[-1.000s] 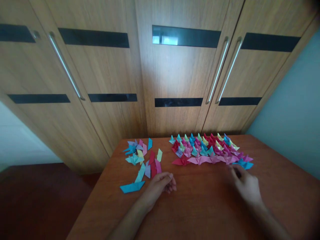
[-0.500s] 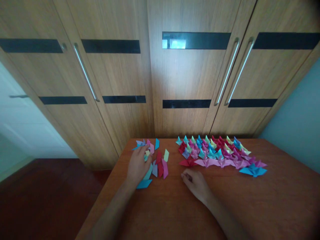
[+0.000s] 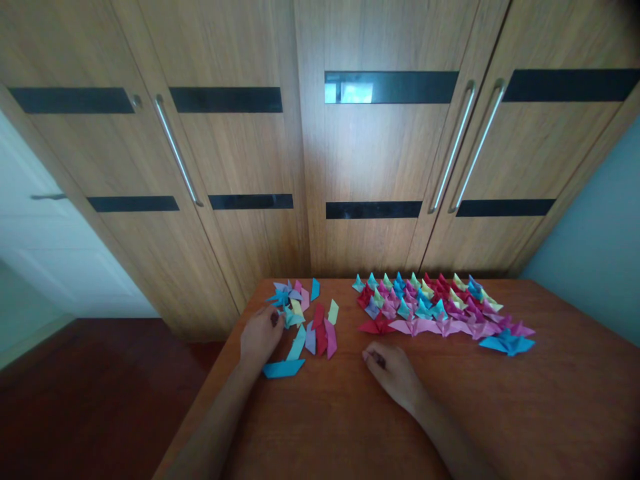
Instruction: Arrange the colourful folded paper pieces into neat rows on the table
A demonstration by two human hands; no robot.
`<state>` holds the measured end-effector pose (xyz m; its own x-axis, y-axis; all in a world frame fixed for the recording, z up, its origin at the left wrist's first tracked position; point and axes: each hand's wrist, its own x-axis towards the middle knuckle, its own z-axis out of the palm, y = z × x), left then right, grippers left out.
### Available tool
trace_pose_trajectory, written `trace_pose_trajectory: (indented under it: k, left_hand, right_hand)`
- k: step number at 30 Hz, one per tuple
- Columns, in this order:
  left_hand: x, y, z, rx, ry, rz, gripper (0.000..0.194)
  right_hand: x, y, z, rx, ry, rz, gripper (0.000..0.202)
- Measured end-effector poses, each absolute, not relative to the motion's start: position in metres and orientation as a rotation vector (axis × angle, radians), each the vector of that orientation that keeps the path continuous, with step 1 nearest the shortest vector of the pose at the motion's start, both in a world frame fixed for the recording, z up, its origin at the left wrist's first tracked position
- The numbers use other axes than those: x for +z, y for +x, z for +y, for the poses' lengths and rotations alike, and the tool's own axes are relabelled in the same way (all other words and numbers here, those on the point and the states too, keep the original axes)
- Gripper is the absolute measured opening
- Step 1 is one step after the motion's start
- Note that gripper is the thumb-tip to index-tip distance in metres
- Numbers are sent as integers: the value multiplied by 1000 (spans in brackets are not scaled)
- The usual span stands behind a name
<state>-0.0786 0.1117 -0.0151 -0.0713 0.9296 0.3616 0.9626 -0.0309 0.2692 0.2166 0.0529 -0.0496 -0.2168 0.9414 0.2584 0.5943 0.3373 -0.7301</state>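
Observation:
My left hand (image 3: 261,335) has its fingers curled at the left side of a loose pile of folded papers, beside a teal piece (image 3: 291,317); whether it grips anything is too small to tell. Flat red (image 3: 321,330), pink (image 3: 331,339) and blue (image 3: 283,369) strips lie around it. My right hand (image 3: 391,368) rests closed on the table, its fingers curled in; anything inside is hidden. Beyond it stand rows of small folded paper figures, with a red one (image 3: 377,325) nearest and a blue one (image 3: 507,342) at the right end.
The brown wooden table (image 3: 320,427) reaches back to a wooden wardrobe (image 3: 365,243) with metal handles. A white door (image 3: 60,247) is at the left, and a pale blue wall (image 3: 595,220) at the right.
My left hand has moved left and slightly toward me, off the pile, uncovering teal and yellow papers, and its fingers have curled in. My right hand has stayed in place.

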Motion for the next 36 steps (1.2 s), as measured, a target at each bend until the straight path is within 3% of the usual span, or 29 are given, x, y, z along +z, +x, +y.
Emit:
trace_pose_trajectory:
  k: [12,23,31,36]
  left_hand:
    - [7,-57,101,-974,-2211,-1845,23]
    - [7,34,61,-857,-2632,-1436,22]
    - [0,43,42,-1031,-2916,-1297,21]
    - [-5,34,46,-1297,-2716,-1460,21]
  right_hand:
    - [-47,216,52,715,-1341,-1861,24]
    - [-47,216,51,1232,-1085,-1471,43]
    - [-44,217,55,1178,-1174,-1345,28]
    - [-39,218,55,1116,-1217,-1378,24]
